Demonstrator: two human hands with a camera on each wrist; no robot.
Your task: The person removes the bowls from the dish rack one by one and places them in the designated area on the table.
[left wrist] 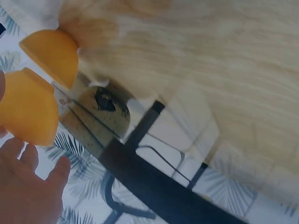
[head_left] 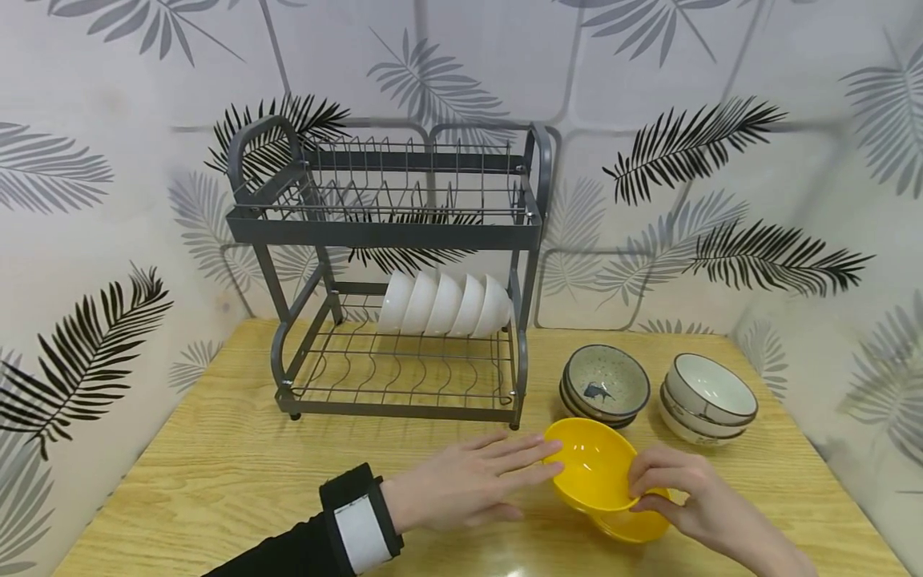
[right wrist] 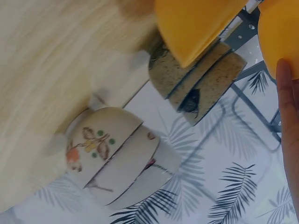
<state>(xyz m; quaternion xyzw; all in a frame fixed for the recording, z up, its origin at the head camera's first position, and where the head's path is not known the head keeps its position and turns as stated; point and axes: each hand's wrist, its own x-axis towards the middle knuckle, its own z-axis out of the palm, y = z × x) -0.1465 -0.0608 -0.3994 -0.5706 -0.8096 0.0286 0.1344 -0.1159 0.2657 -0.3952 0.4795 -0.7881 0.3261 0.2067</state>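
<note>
A glossy yellow bowl (head_left: 593,465) is tilted in front of me, and my right hand (head_left: 681,489) pinches its right rim between thumb and fingers. Below it on the table sits a second yellow bowl (head_left: 638,527), partly hidden by the first. A gap shows between the upper bowl (left wrist: 28,107) and the lower bowl (left wrist: 57,53) in the left wrist view. My left hand (head_left: 469,481) reaches in from the left with its fingers extended, fingertips right at the upper bowl's left side. In the right wrist view, a finger lies along the upper bowl (right wrist: 280,39).
A two-tier dark grey dish rack (head_left: 389,234) stands at back left, with several white bowls (head_left: 433,304) on edge in its lower tier. Stacked speckled bowls (head_left: 608,381) stand right behind the yellow ones. Farther right is a stack of floral-patterned white bowls (head_left: 710,401). The patterned wall closes the back.
</note>
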